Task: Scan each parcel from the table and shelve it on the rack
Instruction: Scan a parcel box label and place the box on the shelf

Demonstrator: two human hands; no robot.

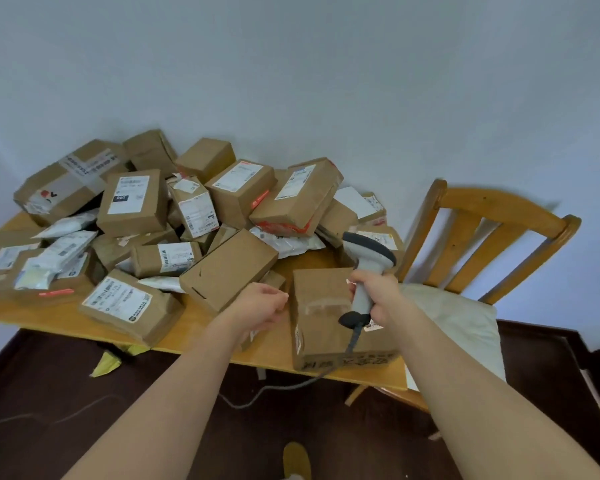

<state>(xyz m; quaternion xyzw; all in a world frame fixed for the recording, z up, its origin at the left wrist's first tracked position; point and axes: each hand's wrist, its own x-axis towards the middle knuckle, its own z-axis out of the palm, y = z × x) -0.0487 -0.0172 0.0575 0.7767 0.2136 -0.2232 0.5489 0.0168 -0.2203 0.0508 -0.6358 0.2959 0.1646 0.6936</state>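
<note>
Presently right hand (378,292) grips scanner (366,271) over box (323,317) at table (201,337) near edge; left hand (260,303), loosely curled, holds nothing.

Wooden desk (201,332) is carrying heaped cardboard parcels (229,268) (several labelled) and white mailer bags (66,249).

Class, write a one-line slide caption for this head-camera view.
Right hand grips a barcode scanner over a table heaped with parcels.
</note>
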